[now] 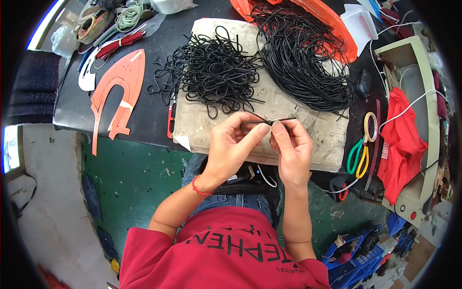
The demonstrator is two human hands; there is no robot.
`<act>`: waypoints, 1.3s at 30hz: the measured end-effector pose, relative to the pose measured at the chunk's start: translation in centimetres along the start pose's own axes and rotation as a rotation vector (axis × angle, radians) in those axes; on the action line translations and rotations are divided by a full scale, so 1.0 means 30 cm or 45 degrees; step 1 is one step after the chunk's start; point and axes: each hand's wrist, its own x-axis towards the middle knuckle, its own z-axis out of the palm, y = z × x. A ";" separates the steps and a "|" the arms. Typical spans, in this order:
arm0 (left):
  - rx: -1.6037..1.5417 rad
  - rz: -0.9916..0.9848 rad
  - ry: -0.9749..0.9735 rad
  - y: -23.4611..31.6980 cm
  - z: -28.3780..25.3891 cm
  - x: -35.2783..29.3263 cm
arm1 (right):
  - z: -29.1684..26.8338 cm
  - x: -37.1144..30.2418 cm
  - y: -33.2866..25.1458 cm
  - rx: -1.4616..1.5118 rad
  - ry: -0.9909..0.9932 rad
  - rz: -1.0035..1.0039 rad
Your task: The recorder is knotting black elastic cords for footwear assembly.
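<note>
Both my hands meet over the near edge of a stained, pale board [192, 130] on the table. A short black cord [284, 119] runs between them, pinched by fingers and thumb on each side. My left hand [236, 139], with a red string at its wrist, holds the looped part of the cord. Close against it, my right hand [292, 147] grips near the end that sticks out to the right. Whether there is a knot between my fingertips is hard to see. Just beyond lies a tangled heap of looped black cords [216, 72]. Right of that spreads a bundle of long straight black cords [308, 72].
An orange-red bag [346, 33] lies under the long cords. To the right are scissors with green and yellow handles [358, 156], a tape roll [370, 126], red cloth [402, 139] and a beige metal housing [418, 192]. Orange pattern pieces [120, 91] lie at left.
</note>
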 end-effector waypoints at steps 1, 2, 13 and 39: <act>-0.029 0.014 -0.018 -0.002 0.001 -0.001 | 0.007 0.000 0.005 -0.021 -0.002 -0.036; -0.009 0.017 0.008 -0.006 -0.003 -0.007 | 0.012 -0.001 0.006 -0.049 -0.010 -0.067; -0.190 0.017 0.108 -0.021 0.009 -0.006 | 0.037 -0.014 -0.011 -0.112 -0.050 -0.029; -0.298 -0.417 -0.362 0.094 -0.069 0.002 | 0.042 0.033 -0.055 -0.227 -0.128 -0.069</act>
